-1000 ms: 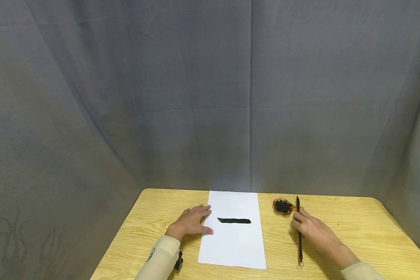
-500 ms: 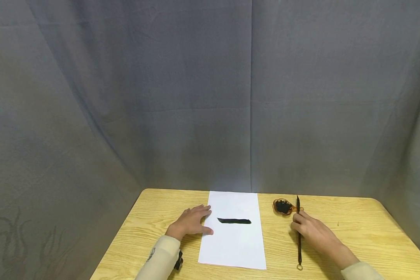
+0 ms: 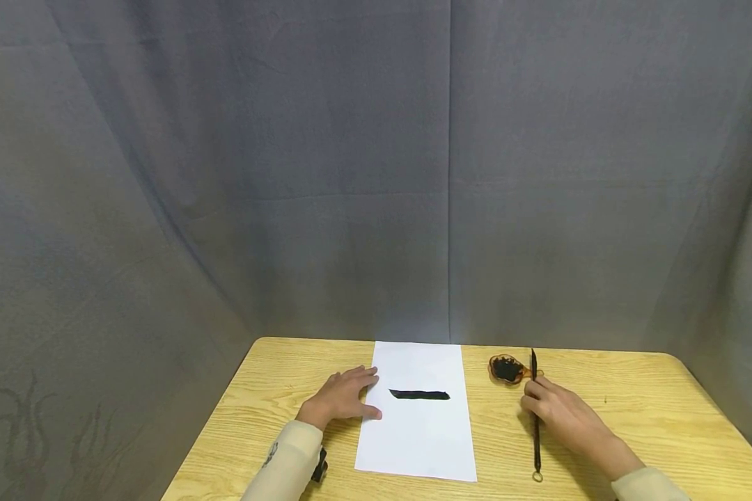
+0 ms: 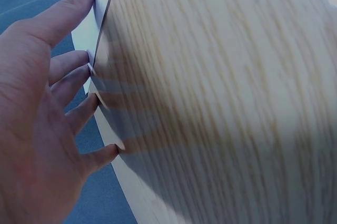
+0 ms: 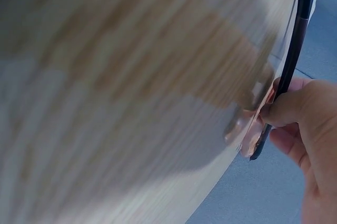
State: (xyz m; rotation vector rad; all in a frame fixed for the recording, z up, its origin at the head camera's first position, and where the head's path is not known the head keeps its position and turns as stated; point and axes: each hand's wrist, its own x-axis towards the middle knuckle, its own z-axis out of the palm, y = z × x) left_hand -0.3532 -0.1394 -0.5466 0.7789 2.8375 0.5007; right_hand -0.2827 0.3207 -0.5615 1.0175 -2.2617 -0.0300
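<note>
A white sheet of paper lies on the wooden table with one thick black stroke across its middle. My left hand rests on the paper's left edge, fingers spread and thumb apart. In the left wrist view the fingertips touch down near that edge. To the right of the paper, my right hand pinches a dark brush by its shaft between thumb and fingers. The brush's black tip points away, beside a small amber dish holding something black. A ring hangs at the brush's near end.
The wooden table has rounded far corners and meets a grey curtain behind and at both sides. A small black object sits at the left wrist, by the cuff.
Both hands stay in the same places. The brush's ring end shifts very slightly; the paper and the dish have not moved.
</note>
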